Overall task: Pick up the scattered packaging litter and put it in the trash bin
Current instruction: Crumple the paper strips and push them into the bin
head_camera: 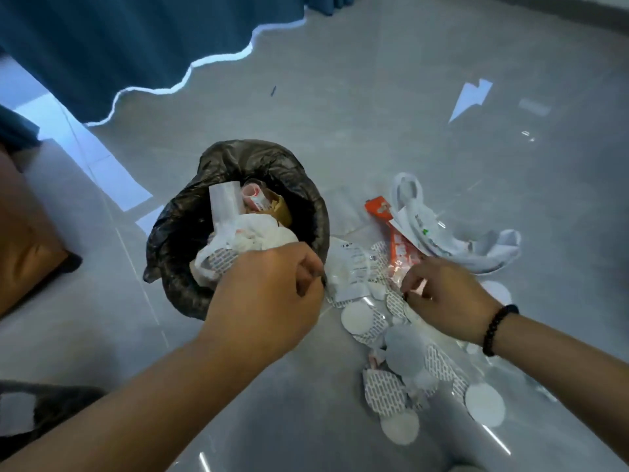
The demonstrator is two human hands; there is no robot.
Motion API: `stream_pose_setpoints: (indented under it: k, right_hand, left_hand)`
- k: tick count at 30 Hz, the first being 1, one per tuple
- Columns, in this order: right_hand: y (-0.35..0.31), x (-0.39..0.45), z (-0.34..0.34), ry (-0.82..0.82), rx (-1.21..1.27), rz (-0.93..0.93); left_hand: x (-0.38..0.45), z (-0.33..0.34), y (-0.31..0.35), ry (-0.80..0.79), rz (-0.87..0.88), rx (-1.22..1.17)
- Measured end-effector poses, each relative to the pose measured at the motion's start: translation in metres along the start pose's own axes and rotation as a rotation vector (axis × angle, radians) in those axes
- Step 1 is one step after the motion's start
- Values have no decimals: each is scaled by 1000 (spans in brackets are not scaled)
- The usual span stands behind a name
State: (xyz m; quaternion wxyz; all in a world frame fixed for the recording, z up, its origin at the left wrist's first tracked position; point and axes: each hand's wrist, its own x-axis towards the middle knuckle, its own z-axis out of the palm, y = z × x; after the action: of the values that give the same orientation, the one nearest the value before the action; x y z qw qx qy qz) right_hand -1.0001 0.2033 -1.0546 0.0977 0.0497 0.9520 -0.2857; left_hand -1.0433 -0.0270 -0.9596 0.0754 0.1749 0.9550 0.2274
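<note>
Litter point(401, 321) lies in a loose heap on the grey tiled floor point(374, 114), just right of the bin point(177, 240). The bin is lined with a black bag point(238, 158) folded over its rim, and already holds white wrappers, a clear tube, a pink-and-white pack and a bit of brown card.

The left hand point(269, 294) hangs over the bin's near right rim, knuckles up and fingers curled inward; whether they pinch anything cannot be told, since the fingertips point down and away from the camera. The right hand point(446, 294), with a dark bead bracelet point(498, 330) at its wrist, is down on the heap, its fingers bent onto the lower end of an orange wrapper point(396, 247); it touches the wrapper, but a firm grip cannot be made out.

The orange wrapper runs from the heap's far side down toward the right hand. A white plastic bag point(442, 233) lies crumpled at the heap's far right, partly over the wrapper. Round white discs point(485, 405) and printed foil seals point(383, 390) are spread from between the hands down toward the near edge, some overlapping, over a clear plastic sheet point(452, 413).

A scrap of white paper point(471, 98) rests alone on the floor well beyond the heap. A blue curtain point(119, 46) hangs at the far left, its hem touching the floor, and a brown cushion point(23, 229) sits at the left edge.
</note>
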Motion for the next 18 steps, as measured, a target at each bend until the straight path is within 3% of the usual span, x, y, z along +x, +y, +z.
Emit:
stream_pose_setpoints:
  k: [5, 11, 18]
  right_hand:
    - [41, -31, 42, -301, -256, 116]
    - [45, -30, 72, -326, -459, 6]
    - [42, -9, 89, -421, -387, -24]
  left_hand:
    - [-6, 42, 17, -201, 86, 42]
    - [-15, 134, -1, -585, -84, 156]
    - [-46, 211, -3, -495, -207, 38]
